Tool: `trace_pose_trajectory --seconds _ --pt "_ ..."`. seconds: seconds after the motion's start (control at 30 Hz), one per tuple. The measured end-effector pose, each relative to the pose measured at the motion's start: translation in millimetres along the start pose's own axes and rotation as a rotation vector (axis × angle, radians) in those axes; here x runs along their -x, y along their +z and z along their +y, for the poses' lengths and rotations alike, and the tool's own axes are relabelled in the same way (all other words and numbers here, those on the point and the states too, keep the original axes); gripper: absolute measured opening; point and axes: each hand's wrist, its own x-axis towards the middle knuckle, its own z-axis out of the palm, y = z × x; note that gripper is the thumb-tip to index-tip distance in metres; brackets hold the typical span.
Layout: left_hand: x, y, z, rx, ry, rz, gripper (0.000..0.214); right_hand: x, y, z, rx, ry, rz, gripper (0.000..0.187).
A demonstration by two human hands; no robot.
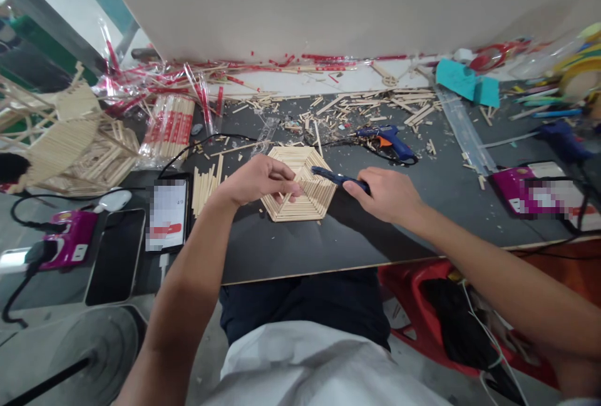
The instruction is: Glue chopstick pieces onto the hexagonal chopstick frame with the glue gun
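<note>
A hexagonal piece built of thin wooden sticks (300, 213) lies on the dark table in front of me. My left hand (270, 181) is closed over its left half, thumb and fingertips pinched at a thin wooden stick near the middle. My right hand (387, 192) is wrapped round the dark blue handles of pliers (331, 176). Their head reaches over the right half of the hexagon, close to the left fingertips. Whether the jaws touch a stick cannot be made out. Loose sticks (203, 188) lie just left of the hexagon.
Behind the hexagon sits a blue glue gun (392, 141) with its cable. Stick offcuts (338, 109) litter the back. At left are a lit phone (166, 212), a dark phone (115, 256), a purple power strip (75, 237), packed sticks (169, 121) and a large stick structure (79, 137).
</note>
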Motion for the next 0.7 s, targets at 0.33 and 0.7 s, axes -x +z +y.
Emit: trace_pose_trajectory --seconds 0.33,0.7 --pt "-37 3.4 -35 0.085 0.318 0.822 0.019 32 8 32 0.333 0.405 0.152 0.067" --pt "-52 14.4 -42 0.171 0.317 0.846 0.017 11 -7 13 0.280 0.354 0.040 0.073"
